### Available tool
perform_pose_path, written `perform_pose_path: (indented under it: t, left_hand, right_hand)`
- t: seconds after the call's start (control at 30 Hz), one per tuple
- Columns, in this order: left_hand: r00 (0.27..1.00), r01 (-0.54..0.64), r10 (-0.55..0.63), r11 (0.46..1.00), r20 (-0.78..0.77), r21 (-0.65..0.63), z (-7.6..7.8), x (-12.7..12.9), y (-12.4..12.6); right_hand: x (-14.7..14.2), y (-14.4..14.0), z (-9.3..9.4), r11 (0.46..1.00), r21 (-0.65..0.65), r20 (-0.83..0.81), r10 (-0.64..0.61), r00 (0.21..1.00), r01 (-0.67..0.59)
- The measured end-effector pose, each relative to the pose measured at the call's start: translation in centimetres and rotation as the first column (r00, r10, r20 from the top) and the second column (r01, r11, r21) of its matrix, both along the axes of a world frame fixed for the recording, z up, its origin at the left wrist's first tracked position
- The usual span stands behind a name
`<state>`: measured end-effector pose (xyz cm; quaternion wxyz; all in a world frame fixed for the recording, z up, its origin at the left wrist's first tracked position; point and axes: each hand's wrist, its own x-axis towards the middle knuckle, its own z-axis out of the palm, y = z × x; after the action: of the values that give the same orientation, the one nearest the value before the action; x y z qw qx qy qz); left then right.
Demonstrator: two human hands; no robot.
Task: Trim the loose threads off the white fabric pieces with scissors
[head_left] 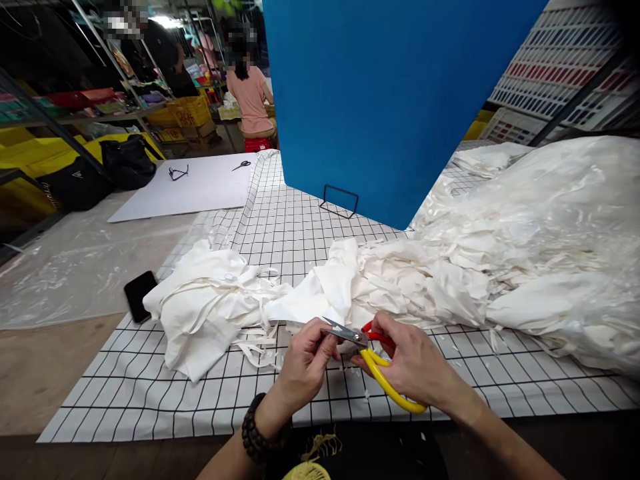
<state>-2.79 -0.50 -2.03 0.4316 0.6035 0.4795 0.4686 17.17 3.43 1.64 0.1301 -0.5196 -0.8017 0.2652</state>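
My right hand (413,360) is closed around a pair of scissors (356,335) with one red and one yellow handle. Their metal blades point left and stand slightly apart, reaching the fingertips of my left hand (311,357). That left hand is pinched on the near end of a white cloth piece (320,293); its fingers hide most of the held edge. On the left lies a heap of white cloth pieces (200,307) with thin straps. More crumpled white pieces (400,280) stretch to the right, behind my right hand.
A gridded cloth (280,233) covers the table. A blue board (390,100) stands at the back by a black wire stand (340,201). At left are a phone (140,295) and a white board (210,187) with small scissors (241,165). Clear plastic (575,193) covers cloth at right.
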Motion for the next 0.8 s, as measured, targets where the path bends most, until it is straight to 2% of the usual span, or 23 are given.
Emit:
perform_pose_path:
  t: [0.37, 0.53, 0.6, 0.67, 0.73, 0.8]
  left_hand:
    - [0.999, 0.044, -0.044, 0.999, 0.008, -0.01, 0.6, -0.2, -0.2]
    - [0.999, 0.028, -0.027, 0.998, 0.027, -0.058, 0.4, -0.2, -0.1]
    - [1.0, 0.003, -0.002, 0.999, 0.029, -0.054, 0.3, -0.2, 0.0]
    - [0.999, -0.024, 0.025, 0.999, 0.035, -0.034, 0.3, -0.2, 0.2]
    - [0.999, -0.045, 0.046, 0.999, 0.03, -0.009, 0.3, -0.4, 0.5]
    - [0.997, -0.075, 0.075, 0.997, 0.009, 0.018, 0.8, -1.3, 1.3]
  right_hand:
    - [0.3, 0.2, -0.3, 0.995, 0.083, 0.019, 0.054, 0.998, -0.056]
    - [0.5, 0.3, -1.0, 0.998, 0.048, -0.035, 0.028, 0.999, -0.027]
    - [0.9, 0.5, -1.5, 1.0, -0.014, -0.132, -0.002, 0.991, 0.0]
    - [1.6, 0.9, -2.2, 0.99, -0.139, -0.28, -0.072, 0.957, 0.034]
    - [2.4, 1.4, -3.1, 0.959, -0.275, -0.422, -0.178, 0.889, 0.062]
    - [3.3, 1.9, -4.1, 0.929, -0.357, -0.507, -0.28, 0.815, 0.096]
